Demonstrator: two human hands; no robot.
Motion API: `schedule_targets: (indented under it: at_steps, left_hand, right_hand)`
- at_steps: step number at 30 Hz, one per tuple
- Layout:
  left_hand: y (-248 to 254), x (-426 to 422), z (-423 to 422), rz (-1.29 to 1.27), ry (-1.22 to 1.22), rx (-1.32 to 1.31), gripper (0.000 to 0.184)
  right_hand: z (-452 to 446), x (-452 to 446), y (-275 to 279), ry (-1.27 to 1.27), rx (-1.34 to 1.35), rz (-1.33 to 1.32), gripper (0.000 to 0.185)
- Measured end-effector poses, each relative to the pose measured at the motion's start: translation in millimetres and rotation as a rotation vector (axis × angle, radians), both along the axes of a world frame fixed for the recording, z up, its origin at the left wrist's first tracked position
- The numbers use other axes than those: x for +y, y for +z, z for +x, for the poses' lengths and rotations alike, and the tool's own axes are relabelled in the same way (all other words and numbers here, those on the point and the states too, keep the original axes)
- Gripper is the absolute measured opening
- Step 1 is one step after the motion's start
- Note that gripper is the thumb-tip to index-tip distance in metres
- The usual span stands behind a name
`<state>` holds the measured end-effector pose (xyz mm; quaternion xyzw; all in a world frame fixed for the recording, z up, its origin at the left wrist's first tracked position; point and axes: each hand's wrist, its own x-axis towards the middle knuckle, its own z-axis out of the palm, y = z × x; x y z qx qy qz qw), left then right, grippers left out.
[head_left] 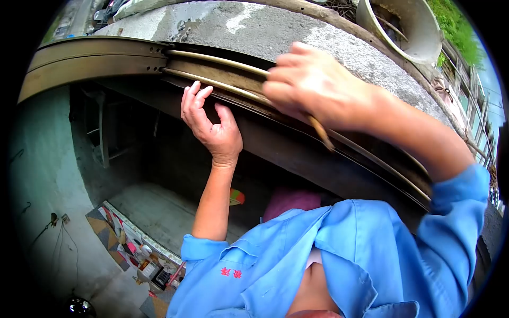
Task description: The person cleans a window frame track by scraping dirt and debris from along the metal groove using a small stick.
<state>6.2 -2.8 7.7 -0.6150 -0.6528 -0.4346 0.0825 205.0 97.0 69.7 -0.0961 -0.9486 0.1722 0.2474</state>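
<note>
My left hand (214,124) is raised with its fingers apart and nothing in them. Its fingertips are at the lower rim of a long brown metal channel (212,69) edged with two pale rods, and I cannot tell whether they press on it. My right hand (318,87), smeared by motion, is closed in front of the channel farther right. Out of the bottom of that fist sticks a thin brown wooden handle (322,132). The other end of the tool is hidden, so its kind does not show.
Rough grey concrete (254,24) lies beyond the channel, with a large pale pipe or bucket (400,29) at the upper right. Below is a dark interior with a pale wall (47,159). A cluttered shelf (140,249) stands at the lower left.
</note>
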Motion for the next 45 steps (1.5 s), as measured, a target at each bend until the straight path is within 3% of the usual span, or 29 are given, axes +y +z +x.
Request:
schedule_targets:
  at_steps: [6, 11, 14, 18, 22, 27, 28, 34, 36, 40, 44, 45]
  left_hand:
    - [1.7, -2.4, -0.3, -0.049, 0.011, 0.014, 0.034]
    - [1.5, -1.7, -1.5, -0.067, 0.013, 0.049, 0.034]
    - [1.8, -2.1, -1.2, -0.079, 0.02, 0.045, 0.034]
    - [1.5, -3.9, -0.1, -0.06, 0.015, 0.028, 0.034]
    - [2.7, -1.6, -1.6, -0.064, 0.016, 0.07, 0.035]
    - [-0.3, -1.6, -3.5, -0.022, 0.005, 0.0, 0.034]
    - [-1.3, -2.1, -2.9, -0.026, 0.015, -0.005, 0.034]
    - [-2.1, -0.1, -3.9, -0.035, 0.0, 0.017, 0.035]
    - [0.6, -0.7, -1.9, -0.037, 0.004, 0.009, 0.035]
    - [1.7, -4.8, 0.0, -0.07, 0.004, 0.018, 0.037]
    - [4.1, -3.6, -2.8, -0.089, -0.003, 0.042, 0.037]
    - [4.7, -4.0, -4.3, -0.105, 0.002, 0.04, 0.037]
  right_hand:
    - [22.4, -24.4, 20.7, -0.01, -0.106, 0.078, 0.013]
    - [-15.5, 1.4, 1.6, -0.075, 0.022, 0.024, 0.011]
    - [3.4, -2.2, 17.2, 0.042, -0.108, -0.082, 0.011]
    - [31.6, -16.2, 17.7, -0.019, -0.174, -0.09, 0.012]
    - [-7.0, -1.8, -1.8, -0.069, -0.009, -0.063, 0.011]
    - [38.0, -23.8, 25.5, -0.015, -0.114, -0.174, 0.012]
    - [45.2, -29.1, 24.2, -0.049, -0.144, -0.091, 0.011]
    - [17.7, -4.6, 0.8, -0.04, 0.053, -0.157, 0.02]
    - [43.2, -10.1, 20.3, 0.064, -0.138, -0.224, 0.015]
    - [90.7, -13.0, 33.3, 0.094, -0.246, -0.272, 0.018]
    - [28.0, 0.4, -0.4, -0.019, -0.037, -0.123, 0.009]
    - [4.6, 7.4, -15.2, -0.009, 0.147, -0.066, 0.015]
